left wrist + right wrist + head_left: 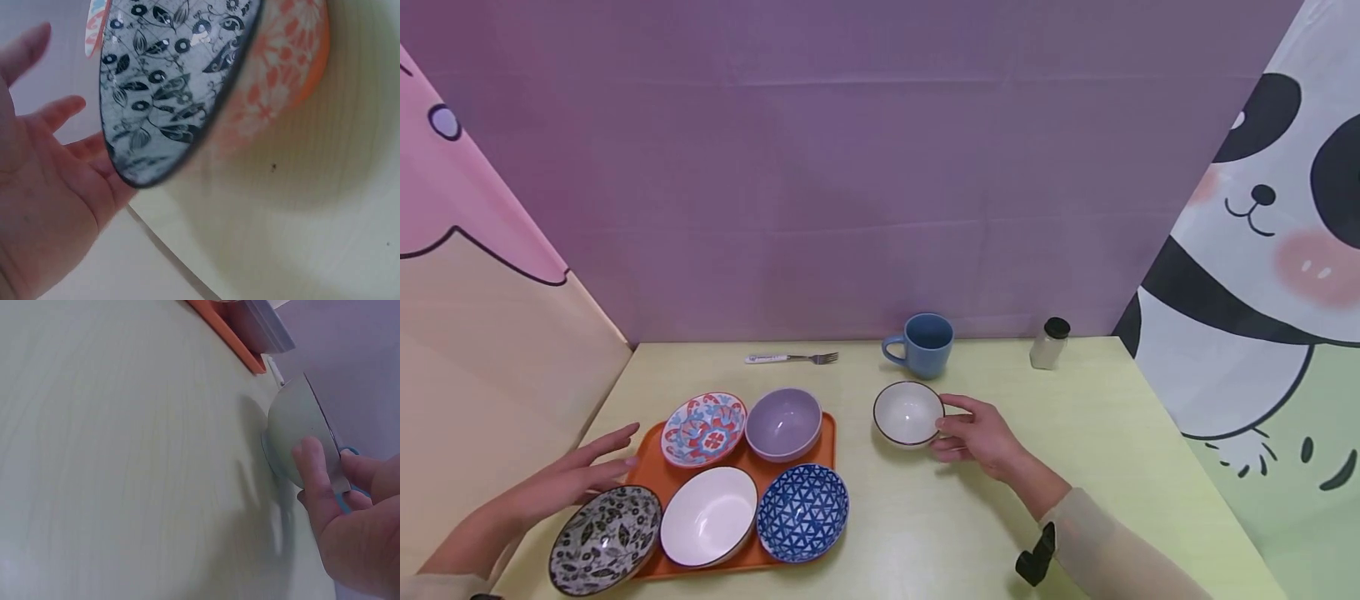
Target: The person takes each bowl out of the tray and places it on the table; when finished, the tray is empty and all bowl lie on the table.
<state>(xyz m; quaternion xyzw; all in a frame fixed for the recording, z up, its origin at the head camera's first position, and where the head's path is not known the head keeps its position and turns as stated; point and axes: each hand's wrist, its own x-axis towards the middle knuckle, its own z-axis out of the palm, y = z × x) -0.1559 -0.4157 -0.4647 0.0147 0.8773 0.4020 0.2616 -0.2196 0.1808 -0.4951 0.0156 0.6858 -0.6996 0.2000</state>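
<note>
My right hand [981, 437] holds a small white bowl [908, 412] with a thin dark rim by its right side. In the right wrist view, fingers [315, 469] lie along the outside of this bowl [297, 419], and its foot is close over the table. On the left, my left hand [561, 487] is spread with nothing gripped, beside a bowl with black leaf patterns [606, 542]. That patterned bowl [156, 94] partly hides the fingertips in the left wrist view, where the palm [50, 200] faces the camera.
An orange tray [827, 429] carries a red-and-blue floral bowl [703, 429], a purple bowl [784, 423], a white bowl [709, 517] and a blue triangle-patterned bowl [802, 512]. Along the back stand a fork [793, 358], a blue mug [928, 346] and a black-capped shaker [1049, 343].
</note>
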